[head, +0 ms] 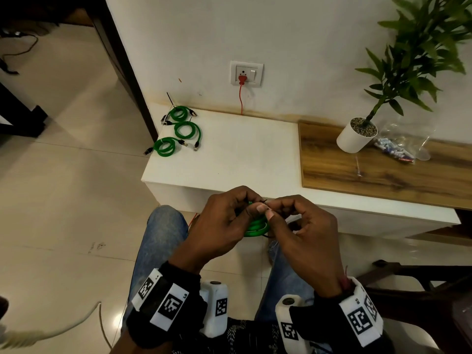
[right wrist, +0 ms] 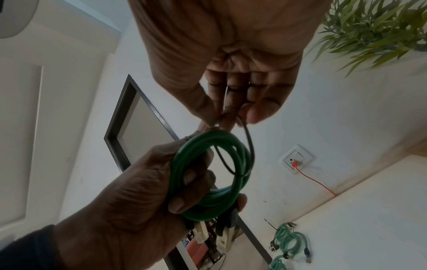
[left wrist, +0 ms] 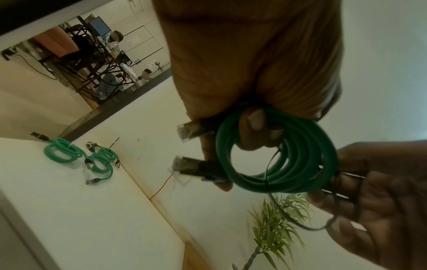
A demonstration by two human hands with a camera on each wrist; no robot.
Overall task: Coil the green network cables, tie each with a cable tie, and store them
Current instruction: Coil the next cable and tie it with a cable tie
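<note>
The left hand [head: 219,221] grasps the springy, light green cable coil [left wrist: 277,155] above the lap, while the right hand [head: 304,233] pinches the thin, slippery black cable tie [right wrist: 249,146] at the coil's 3 o'clock, best held near its tip.
</note>
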